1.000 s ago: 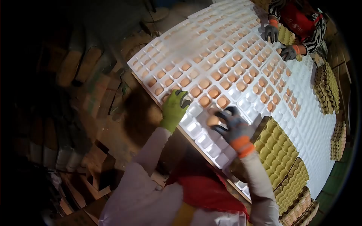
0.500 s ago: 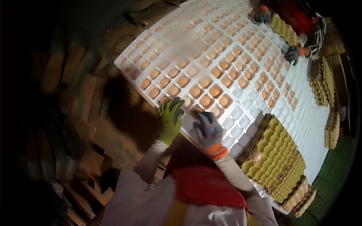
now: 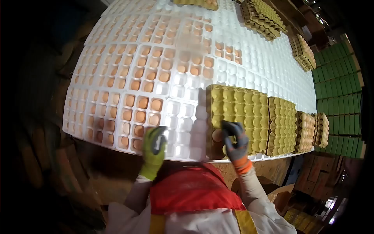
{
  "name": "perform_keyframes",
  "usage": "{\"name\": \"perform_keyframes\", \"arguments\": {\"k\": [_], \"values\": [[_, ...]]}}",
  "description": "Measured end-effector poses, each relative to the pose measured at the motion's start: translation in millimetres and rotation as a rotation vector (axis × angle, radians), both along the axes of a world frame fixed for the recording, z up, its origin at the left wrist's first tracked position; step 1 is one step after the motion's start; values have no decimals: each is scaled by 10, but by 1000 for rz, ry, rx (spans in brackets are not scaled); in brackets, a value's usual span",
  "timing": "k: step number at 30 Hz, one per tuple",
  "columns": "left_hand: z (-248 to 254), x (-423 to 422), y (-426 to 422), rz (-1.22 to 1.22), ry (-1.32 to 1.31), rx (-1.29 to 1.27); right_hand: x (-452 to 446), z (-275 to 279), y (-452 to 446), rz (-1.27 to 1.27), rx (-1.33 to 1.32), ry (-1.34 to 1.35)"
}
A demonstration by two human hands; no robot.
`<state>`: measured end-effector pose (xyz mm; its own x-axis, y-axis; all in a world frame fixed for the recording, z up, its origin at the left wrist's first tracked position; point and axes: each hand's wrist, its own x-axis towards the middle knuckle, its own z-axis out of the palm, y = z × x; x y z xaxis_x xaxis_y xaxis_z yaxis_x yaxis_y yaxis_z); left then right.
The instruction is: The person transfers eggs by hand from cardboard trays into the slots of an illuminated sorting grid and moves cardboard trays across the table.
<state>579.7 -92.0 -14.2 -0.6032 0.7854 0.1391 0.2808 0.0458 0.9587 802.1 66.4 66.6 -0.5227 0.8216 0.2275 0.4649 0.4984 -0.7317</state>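
White tray array (image 3: pixel 185 124): its ribs could crack brown eggs (image 3: pixel 140 116) lowered too fast; left compartments hold eggs. Fibre tray (image 3: pixel 249 112): lies on the array. Left hand (image 3: pixel 153 152): blurred at the near edge, grip indeterminate. Right hand (image 3: pixel 237 143): curled narrow, hold indeterminate. Single egg (image 3: pixel 217 135): fibre tray's near-left corner, beside right fingers.

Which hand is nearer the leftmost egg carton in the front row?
Right. The right hand is over the front of that egg carton, near its left side; the left hand is off to the carton's left, at the near edge of the white trays.
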Motion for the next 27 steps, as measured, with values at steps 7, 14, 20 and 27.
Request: {"name": "perform_keyframes", "arguments": {"k": [7, 14, 20, 27], "values": [[342, 941, 759, -284, 352, -183, 1504, -252, 146, -605, 178, -737], [275, 1286, 759, -230, 134, -134, 2301, -1020, 324, -659, -113, -67], [88, 530, 417, 5, -419, 43, 1467, 61, 377, -194, -380, 367], [-961, -1485, -1051, 745, 1086, 48, 563, -119, 39, 0, -683, 484]]}}
